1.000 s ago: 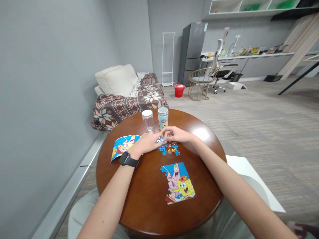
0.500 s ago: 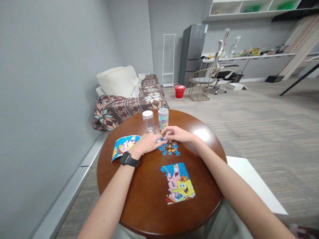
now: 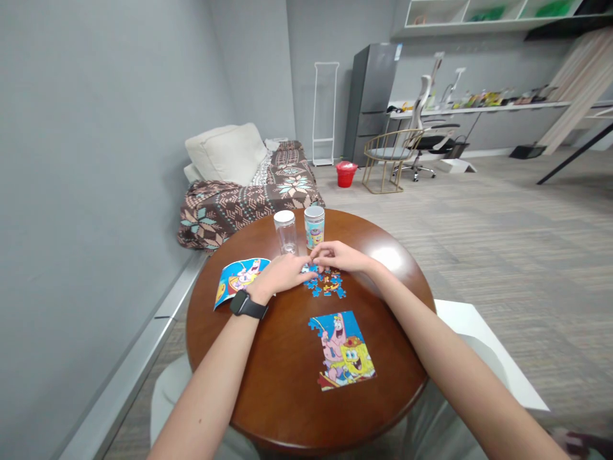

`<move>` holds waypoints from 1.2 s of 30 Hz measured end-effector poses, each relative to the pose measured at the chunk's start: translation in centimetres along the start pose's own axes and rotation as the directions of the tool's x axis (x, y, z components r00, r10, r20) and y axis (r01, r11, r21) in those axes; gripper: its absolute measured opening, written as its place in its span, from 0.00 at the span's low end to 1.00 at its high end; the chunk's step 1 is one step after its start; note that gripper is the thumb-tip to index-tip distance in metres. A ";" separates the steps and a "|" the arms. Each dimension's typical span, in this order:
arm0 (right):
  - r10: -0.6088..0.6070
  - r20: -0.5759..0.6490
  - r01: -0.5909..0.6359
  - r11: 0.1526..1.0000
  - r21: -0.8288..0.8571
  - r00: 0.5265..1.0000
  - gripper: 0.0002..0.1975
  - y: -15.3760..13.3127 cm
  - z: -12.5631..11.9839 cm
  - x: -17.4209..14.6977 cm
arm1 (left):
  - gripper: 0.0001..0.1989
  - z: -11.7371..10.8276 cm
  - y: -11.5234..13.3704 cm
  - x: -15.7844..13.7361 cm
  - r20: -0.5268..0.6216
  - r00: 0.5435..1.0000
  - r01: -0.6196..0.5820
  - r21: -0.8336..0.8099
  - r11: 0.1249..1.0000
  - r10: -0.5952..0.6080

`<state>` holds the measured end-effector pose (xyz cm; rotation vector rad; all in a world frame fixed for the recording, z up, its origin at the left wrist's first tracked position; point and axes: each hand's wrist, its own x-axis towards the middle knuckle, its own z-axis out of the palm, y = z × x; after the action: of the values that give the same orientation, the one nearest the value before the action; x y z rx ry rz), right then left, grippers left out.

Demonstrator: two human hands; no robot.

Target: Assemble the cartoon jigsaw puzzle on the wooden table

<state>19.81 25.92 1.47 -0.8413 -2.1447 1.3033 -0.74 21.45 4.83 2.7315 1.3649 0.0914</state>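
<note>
While both hands are meeting over the far middle of the round tabletop (image 3: 287, 358), the person is working on a small heap of loose puzzle pieces (image 3: 327, 285). The left hand (image 3: 282, 275), with a dark watch (image 3: 248, 305) on its wrist, is lying low over the left edge of the heap, its fingers curled down onto the pieces. The right hand (image 3: 338, 257) is coming from the other side, and its grip is looking pressed together, thumb against fingertips, as if pinching one small piece; the piece itself is too small to see, so I cannot tell for sure. The heap is lying just under and slightly nearer than both hands, touching them. Closer to the person, well apart from the hands, the assembled part of the puzzle (image 3: 342, 350) is lying flat, probably kept there so that new pieces can be joined easily. A printed picture sheet (image 3: 237, 278) is resting beside the left wrist, likely as a guide. Behind the hands, a clear jar (image 3: 285, 232) and a printed tin (image 3: 314, 227) are standing upright, side by side.
</note>
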 end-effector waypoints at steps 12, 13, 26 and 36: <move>0.062 -0.280 -0.179 0.892 -0.416 0.958 0.19 0.3 -1.0 -0.1 | 0.17 0.4 -0.4 0.1 0.032 0.997 0.068 -0.002 0.998 -0.068; 0.081 -0.321 -0.220 0.878 -0.425 0.944 0.20 0.4 -1.1 -0.1 | 0.17 0.4 -0.5 0.2 0.022 0.994 0.107 0.020 0.994 -0.107; 0.203 -0.389 -0.372 0.821 -0.432 0.899 0.18 1.1 -1.7 -0.1 | 0.14 -0.1 -1.7 -0.5 0.005 0.981 0.194 0.068 0.979 -0.195; 0.149 -0.309 -0.283 0.845 -0.453 0.939 0.17 1.6 -1.6 0.1 | 0.14 0.0 -1.1 -0.3 0.034 0.997 0.062 0.030 0.998 -0.063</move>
<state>21.21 27.47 0.74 -1.4157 -2.2349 0.6737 -1.83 21.88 4.66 2.6973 1.4520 0.0204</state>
